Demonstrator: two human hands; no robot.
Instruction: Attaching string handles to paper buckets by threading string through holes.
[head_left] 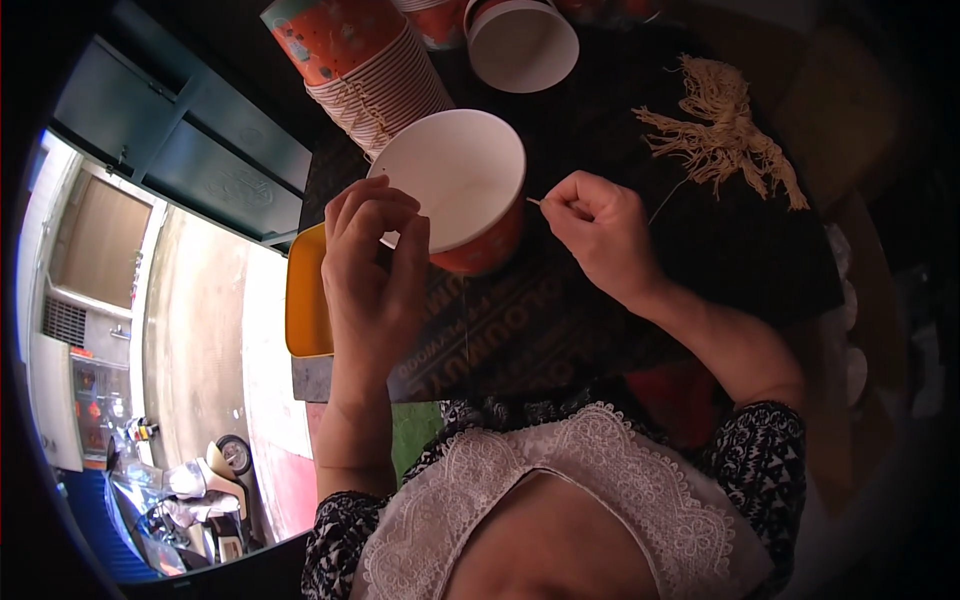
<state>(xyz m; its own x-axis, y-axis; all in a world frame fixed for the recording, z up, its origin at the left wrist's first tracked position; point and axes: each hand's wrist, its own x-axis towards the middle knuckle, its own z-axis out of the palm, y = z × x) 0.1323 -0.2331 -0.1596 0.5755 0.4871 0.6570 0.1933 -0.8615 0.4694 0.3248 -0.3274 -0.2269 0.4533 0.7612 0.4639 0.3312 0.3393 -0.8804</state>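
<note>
A large paper bucket (455, 175), white inside and orange outside, stands tilted toward me on the dark table. My left hand (370, 255) is at its near left rim, thumb and fingers brought together in a pinch; what they hold, if anything, I cannot make out. To the right of the bucket, apart from it, my right hand (600, 235) pinches a thin string (534, 201). A short pale end pokes out past its fingertips, and a fine strand trails behind the hand. Further right lies a loose bundle of cream strings (725, 130).
Behind the bucket leans a tall stack of nested orange paper buckets (375, 80), with strings hanging along its side. Another bucket (522, 48) shows its white inside at the back. A yellow bin (307, 295) stands at the table's left edge, near an open doorway.
</note>
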